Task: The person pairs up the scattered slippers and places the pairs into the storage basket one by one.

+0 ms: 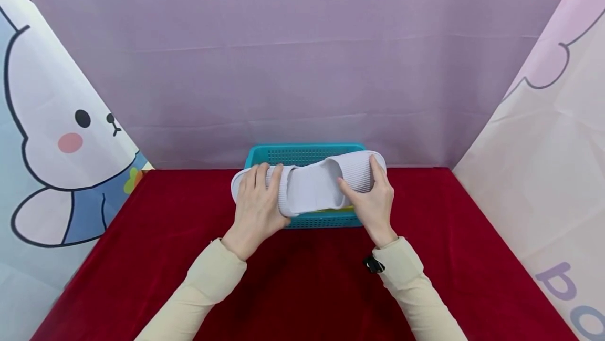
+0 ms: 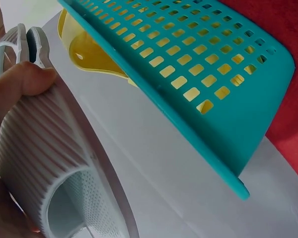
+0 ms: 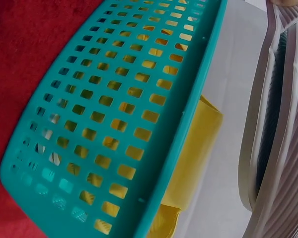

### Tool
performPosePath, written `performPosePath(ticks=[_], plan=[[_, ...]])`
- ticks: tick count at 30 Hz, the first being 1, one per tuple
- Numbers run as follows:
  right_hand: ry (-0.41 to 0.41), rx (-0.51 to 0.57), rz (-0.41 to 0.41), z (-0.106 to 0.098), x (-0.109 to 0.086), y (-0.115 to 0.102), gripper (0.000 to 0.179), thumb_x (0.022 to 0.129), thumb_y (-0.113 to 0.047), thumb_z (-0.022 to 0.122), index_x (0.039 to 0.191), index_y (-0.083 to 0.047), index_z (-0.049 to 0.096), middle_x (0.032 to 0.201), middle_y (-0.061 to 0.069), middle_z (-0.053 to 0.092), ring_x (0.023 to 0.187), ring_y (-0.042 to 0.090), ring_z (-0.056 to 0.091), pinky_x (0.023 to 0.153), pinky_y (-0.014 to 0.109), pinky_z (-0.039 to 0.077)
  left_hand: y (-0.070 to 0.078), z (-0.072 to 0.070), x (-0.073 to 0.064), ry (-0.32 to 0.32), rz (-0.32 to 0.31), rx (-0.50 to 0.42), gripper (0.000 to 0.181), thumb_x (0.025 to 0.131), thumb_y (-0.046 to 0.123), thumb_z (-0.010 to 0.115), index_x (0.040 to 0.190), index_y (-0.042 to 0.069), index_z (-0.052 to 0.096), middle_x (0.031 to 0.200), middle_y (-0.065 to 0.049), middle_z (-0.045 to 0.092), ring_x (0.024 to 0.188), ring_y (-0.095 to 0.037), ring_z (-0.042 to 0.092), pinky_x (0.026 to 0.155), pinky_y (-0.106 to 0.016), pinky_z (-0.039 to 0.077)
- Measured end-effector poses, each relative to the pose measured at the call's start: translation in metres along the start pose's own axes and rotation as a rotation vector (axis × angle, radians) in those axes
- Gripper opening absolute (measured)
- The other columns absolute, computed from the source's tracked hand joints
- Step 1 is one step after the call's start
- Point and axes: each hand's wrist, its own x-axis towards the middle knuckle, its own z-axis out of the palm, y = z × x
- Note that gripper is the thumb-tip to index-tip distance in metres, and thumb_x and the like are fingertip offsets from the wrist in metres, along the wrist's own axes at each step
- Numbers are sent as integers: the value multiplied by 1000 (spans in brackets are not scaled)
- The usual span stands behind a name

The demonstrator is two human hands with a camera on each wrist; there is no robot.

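Observation:
A pair of pale lavender-white slippers (image 1: 312,188) with ribbed straps is held up over a teal basket (image 1: 326,222). They lie against each other, one strap at the left end and one at the right. My left hand (image 1: 257,202) grips the left end, fingers over the strap; its thumb presses the ribbed side in the left wrist view. My right hand (image 1: 375,203) holds the right end, thumb at the strap's opening. In the right wrist view a narrow dark gap shows between the two soles (image 3: 258,124).
The basket has perforated walls and stands on a red cloth (image 1: 160,246) near the table's back edge. Yellow slipper-like things (image 2: 92,52) lie inside it and show through the holes. A lavender curtain (image 1: 302,68) hangs behind, with printed panels on both sides.

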Motion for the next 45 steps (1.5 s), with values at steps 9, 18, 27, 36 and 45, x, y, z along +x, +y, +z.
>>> performPosePath(ticks=[9,18,27,36,45], plan=[[-11,-23,25,6,-7,-4,79,73,-29,76,137,-2,40,136,14,46,115,29,49,89,48,48,2,1,0,-24,-8,4,108,44,40,87,133,6,37,126,-20,43,118,-33,39,97,-48,39],[-7,-11,14,13,-11,-8,80,72,-31,76,137,-1,39,136,15,46,114,28,50,89,47,48,2,3,1,-29,-13,6,109,44,41,86,133,5,36,126,-20,43,118,-33,38,98,-48,38],[-12,-3,-4,16,-16,-14,80,72,-30,77,137,-1,39,131,16,49,109,29,52,82,47,51,4,4,1,-41,-17,5,107,46,41,86,133,4,36,127,-20,43,119,-33,38,99,-47,37],[6,18,-9,21,-16,-13,81,71,-29,78,137,0,39,129,19,50,109,31,53,84,48,50,6,5,6,-56,-16,14,107,45,43,84,132,4,36,125,-20,43,117,-34,38,100,-47,36],[8,31,15,19,-15,-11,81,71,-30,77,137,-1,39,128,19,50,108,30,52,84,48,50,8,9,10,-47,-2,-23,108,43,41,86,131,3,38,124,-20,45,116,-34,40,102,-48,34]])
